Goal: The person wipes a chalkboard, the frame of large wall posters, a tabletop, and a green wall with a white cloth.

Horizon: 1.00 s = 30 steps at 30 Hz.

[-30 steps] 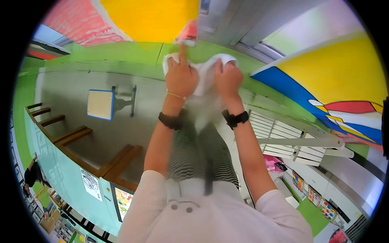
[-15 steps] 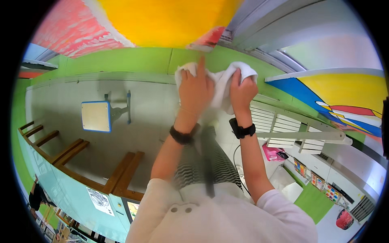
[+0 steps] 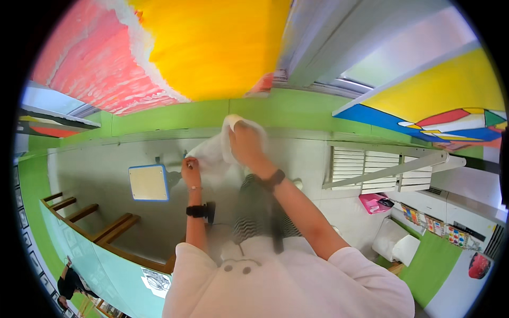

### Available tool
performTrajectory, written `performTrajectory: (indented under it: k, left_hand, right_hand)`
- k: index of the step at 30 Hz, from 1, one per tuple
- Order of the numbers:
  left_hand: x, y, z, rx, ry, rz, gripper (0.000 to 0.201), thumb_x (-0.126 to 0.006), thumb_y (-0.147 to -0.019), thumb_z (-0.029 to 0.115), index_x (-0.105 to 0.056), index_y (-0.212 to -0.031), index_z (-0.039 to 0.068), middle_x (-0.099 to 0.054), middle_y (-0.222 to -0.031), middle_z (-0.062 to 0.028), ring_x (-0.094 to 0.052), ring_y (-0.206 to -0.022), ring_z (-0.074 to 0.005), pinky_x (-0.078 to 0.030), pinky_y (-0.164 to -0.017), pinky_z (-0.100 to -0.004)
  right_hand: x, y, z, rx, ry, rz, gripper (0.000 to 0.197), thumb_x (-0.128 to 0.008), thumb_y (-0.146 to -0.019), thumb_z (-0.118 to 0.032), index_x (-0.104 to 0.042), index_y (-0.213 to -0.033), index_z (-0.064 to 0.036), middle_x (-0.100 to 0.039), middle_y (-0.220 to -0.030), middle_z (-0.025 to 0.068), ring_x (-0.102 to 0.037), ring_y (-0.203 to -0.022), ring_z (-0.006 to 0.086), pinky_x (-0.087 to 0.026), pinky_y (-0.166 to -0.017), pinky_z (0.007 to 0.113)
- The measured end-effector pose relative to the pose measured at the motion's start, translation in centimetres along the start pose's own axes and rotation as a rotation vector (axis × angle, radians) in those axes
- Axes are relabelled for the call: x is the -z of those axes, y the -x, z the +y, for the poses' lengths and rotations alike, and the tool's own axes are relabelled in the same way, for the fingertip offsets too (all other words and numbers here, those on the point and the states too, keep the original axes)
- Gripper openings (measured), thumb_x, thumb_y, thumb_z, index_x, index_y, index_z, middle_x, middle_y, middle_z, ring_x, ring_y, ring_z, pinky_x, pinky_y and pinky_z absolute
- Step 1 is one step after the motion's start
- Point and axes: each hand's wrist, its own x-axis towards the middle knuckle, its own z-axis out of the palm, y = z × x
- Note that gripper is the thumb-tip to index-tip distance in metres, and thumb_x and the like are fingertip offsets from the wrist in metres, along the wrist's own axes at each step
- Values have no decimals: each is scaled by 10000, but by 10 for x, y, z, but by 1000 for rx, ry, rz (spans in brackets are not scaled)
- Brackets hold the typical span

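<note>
A white cloth (image 3: 209, 153) stretches between my two hands in front of the green wall band (image 3: 183, 119). My left hand (image 3: 191, 170) is closed on its lower left end, the fingers curled in. Higher and to the right, my right hand (image 3: 247, 142) grips the other end, with folds of the cloth around its fingers. Motion blurs the cloth and the right hand a little. Each wrist has a black band, the left one with a dark block on it.
Above the green band is a painted yellow and pink panel (image 3: 212, 47). A small blue-edged stool (image 3: 148, 183) stands at left, near a wooden-framed table (image 3: 122, 254). To the right are a white slatted rack (image 3: 347, 167) and a pink bag (image 3: 375, 203). A person (image 3: 74, 283) is far lower left.
Both hands have moved down. The left has gone left and lower, the right has crossed leftward, and the cloth has gone from bunched under both to stretched between them. My view has shifted.
</note>
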Motion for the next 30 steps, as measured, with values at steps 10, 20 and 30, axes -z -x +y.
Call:
performTrajectory:
  k: [10, 20, 30]
  left_hand:
    - [-181, 37, 36, -337, 65, -633, 193, -521, -753, 73, -561, -940, 47, -548, -901, -151, -508, -852, -295, -412, -751, -395]
    - [-292, 175, 257, -517, 146, -942, 310, -654, -725, 141, -578, -993, 6, -615, -963, -160, -598, -849, -277, -466, -751, -336]
    - [-279, 121, 202, -649, 240, -1011, 298, -532, -728, 19, -574, -1021, -10, -621, -963, -154, -593, -893, -239, -471, -756, -337]
  right_hand:
    - [86, 61, 154, -82, -139, 355, 277, -501, -882, -216, -574, -1003, 22, -618, -892, 163, -581, -844, 291, -430, -766, 359]
    - [236, 135, 267, -398, -849, 942, 227, -487, -913, -176, -553, -1001, 22, -568, -851, 67, -552, -680, 144, -478, -558, 279]
    - [186, 189, 271, -866, -454, 510, 356, -487, -882, -298, -562, -921, 48, -602, -815, 203, -582, -771, 336, -451, -714, 409]
